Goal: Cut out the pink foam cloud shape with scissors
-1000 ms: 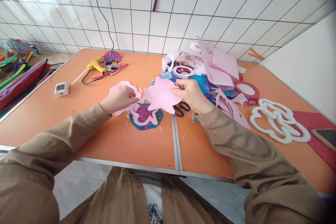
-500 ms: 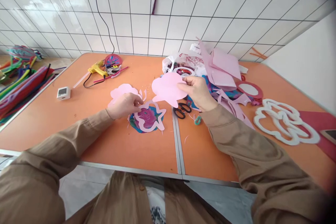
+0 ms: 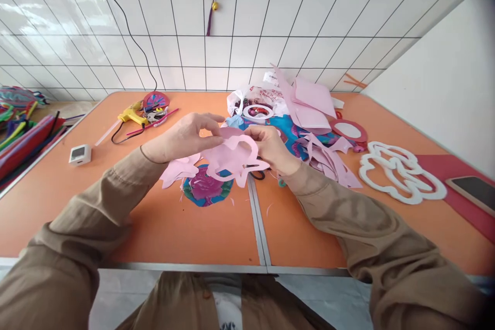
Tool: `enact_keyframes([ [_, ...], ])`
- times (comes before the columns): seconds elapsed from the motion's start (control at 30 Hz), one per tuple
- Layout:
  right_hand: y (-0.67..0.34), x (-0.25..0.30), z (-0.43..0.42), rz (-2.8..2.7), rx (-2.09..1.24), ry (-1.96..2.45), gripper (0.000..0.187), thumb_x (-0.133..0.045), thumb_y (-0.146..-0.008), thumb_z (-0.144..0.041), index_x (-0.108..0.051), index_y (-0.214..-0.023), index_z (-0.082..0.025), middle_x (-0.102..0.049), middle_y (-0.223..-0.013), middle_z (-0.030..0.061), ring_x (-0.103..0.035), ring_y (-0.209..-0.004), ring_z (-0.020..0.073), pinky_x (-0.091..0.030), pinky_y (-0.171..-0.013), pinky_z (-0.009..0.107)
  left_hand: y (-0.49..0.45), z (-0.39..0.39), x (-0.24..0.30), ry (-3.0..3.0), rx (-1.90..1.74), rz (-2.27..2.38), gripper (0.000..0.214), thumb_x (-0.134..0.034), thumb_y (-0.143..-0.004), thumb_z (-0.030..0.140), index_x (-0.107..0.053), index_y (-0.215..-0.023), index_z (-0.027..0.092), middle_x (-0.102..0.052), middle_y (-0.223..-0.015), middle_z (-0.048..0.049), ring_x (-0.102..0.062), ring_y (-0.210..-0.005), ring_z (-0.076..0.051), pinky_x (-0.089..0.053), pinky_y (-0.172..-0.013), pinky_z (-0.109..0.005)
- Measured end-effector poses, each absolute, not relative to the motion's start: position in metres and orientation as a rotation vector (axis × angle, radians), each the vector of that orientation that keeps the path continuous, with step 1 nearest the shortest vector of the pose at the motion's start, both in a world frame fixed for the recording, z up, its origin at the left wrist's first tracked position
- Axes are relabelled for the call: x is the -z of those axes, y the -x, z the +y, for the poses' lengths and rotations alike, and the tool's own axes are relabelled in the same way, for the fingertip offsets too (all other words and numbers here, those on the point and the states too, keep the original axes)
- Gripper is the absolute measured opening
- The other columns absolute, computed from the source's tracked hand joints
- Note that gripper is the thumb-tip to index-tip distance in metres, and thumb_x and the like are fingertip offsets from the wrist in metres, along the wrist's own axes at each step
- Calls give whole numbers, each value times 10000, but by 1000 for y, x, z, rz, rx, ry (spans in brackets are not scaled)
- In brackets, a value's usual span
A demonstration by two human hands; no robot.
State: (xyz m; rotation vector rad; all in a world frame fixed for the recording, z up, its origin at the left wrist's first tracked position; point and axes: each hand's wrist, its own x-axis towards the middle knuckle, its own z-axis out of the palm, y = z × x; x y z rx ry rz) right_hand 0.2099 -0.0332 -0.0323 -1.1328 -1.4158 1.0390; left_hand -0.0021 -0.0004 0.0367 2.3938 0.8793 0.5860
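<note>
The left grip (image 3: 187,137) pinched the upper edge of a pink outline (image 3: 253,150) between thumb and fingers, while the right grip (image 3: 275,150) was closed on a solid pink cutout (image 3: 224,157) just behind it. The two pieces overlapped above the tabletop (image 3: 174,237), the cutout showing through the outline's opening. Below lay a round flowered piece (image 3: 201,188), with another pink shape (image 3: 178,169) beside it on the left. A black handle (image 3: 257,176) showed near the right grip, partly covered. Pink scraps (image 3: 327,162) lay farther right, near white wavy frames (image 3: 413,194).
</note>
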Motion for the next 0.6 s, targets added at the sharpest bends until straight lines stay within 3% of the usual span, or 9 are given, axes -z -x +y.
enact_keyframes([
  [0.07, -208, 28, -35, -1366, -1100, 1096, 326, -818, -604, -404, -593, -615, -168, -511, -584, -35, -409, -520, 88, -336, -483, 253, -3, 5, -37, -2357, -591, 873, 216, -642, -794, 363, -692, -713, 169, -731, -1121, -100, -638, -1130, -258, -491, -954, -373],
  [0.13, -208, 24, -37, -1341, -1137, 1079, 341, -835, -583, -409, -595, -597, -167, -510, -566, -38, -406, -514, 83, -326, -469, 244, -7, 7, -36, -2325, -567, 901, 228, -628, -805, 364, -700, -737, 158, -746, -923, -75, -679, -913, -210, -523, -794, -316],
  [0.2, -207, 23, -39, -1338, -1166, 1080, 335, -829, -587, -410, -598, -589, -169, -517, -565, -36, -409, -513, 82, -319, -459, 239, -8, 7, -36, -2317, -528, 940, 244, -614, -808, 351, -680, -691, 147, -673, -678, -27, -610, -649, -143, -465, -592, -256],
  [0.27, -208, 23, -39, -1338, -1174, 1083, 301, -816, -596, -387, -611, -601, -168, -527, -575, -32, -416, -515, 84, -319, -457, 238, -7, 7, -38, -2335, -504, 951, 256, -610, -803, 330, -651, -629, 145, -586, -559, 4, -518, -537, -107, -382, -500, -235],
  [0.47, -212, 31, -36, -1280, -1128, 1132, 153, -718, -636, -260, -595, -605, -173, -513, -597, -36, -436, -543, 90, -334, -490, 239, 10, 16, -49, -2374, -461, 919, 159, -636, -762, 295, -741, -768, 176, -752, -920, -44, -660, -819, -169, -487, -691, -244],
  [0.6, -212, 32, -36, -1275, -1128, 1172, 168, -703, -642, -264, -564, -595, -182, -497, -598, -32, -448, -552, 99, -340, -495, 243, 14, 21, -51, -2364, -407, 1016, 149, -635, -746, 281, -732, -724, 169, -742, -846, -44, -652, -800, -169, -468, -676, -248],
])
